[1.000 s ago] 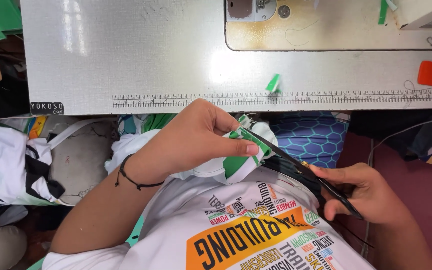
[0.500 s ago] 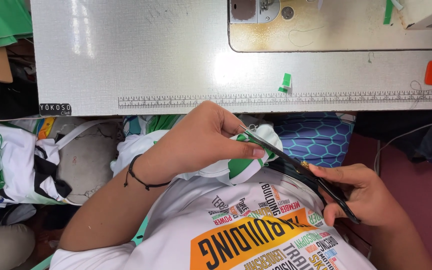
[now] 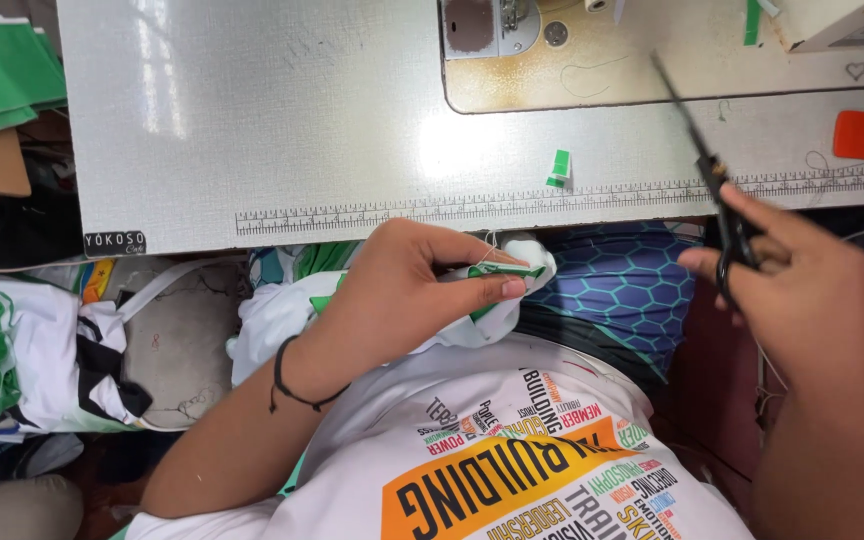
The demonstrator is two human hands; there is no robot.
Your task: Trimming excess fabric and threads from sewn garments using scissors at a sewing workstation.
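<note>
My left hand is closed in a pinch on the white and green garment piece, thumb and fingertips pressed together over its folded green edge. The piece sits in front of my chest, just below the near edge of the sewing table, and the rest of the fabric bunches under my palm. A black band circles my left wrist.

My right hand is raised to the right, well apart from the garment, with its fingers through the loops of the black scissors. The grip is closed around the handles; the blades point up and away over the table and appear together, though motion blur keeps me from being sure.

On the table: a small green fabric scrap near the printed ruler strip, an orange square at right, and the sewing machine bed at the far side. A pile of white and green garments lies to my left, below table level.
</note>
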